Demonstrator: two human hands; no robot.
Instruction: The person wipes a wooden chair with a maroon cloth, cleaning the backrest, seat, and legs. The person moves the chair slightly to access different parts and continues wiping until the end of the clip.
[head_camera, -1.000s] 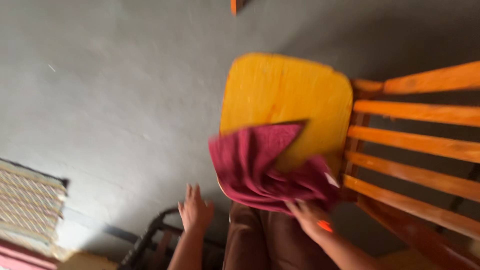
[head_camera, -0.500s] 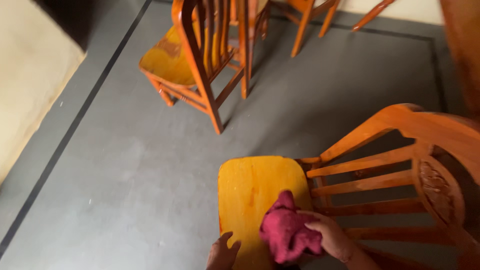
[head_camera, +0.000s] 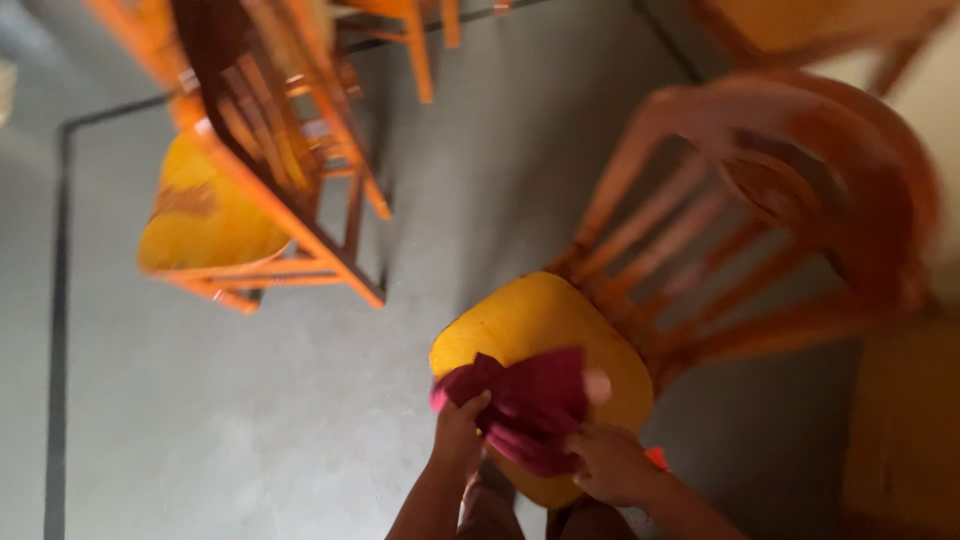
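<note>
A dark red cloth (head_camera: 528, 400) lies bunched on the yellow seat (head_camera: 545, 325) of an orange wooden chair with a curved, slatted back (head_camera: 760, 215). My left hand (head_camera: 458, 432) grips the cloth's left end at the seat's near edge. My right hand (head_camera: 607, 462) holds the cloth's right lower part. Both forearms come in from the bottom of the view. The picture is blurred by motion.
A second orange chair with a yellow seat (head_camera: 205, 215) stands at the upper left on the grey floor (head_camera: 250, 420). A dark line (head_camera: 58, 330) runs along the floor at the left. More orange chair parts (head_camera: 800, 30) show at the top right.
The view has swung and the chair now sits tilted in the picture. My left hand has moved from the seat onto the cloth, so both hands hold it.
</note>
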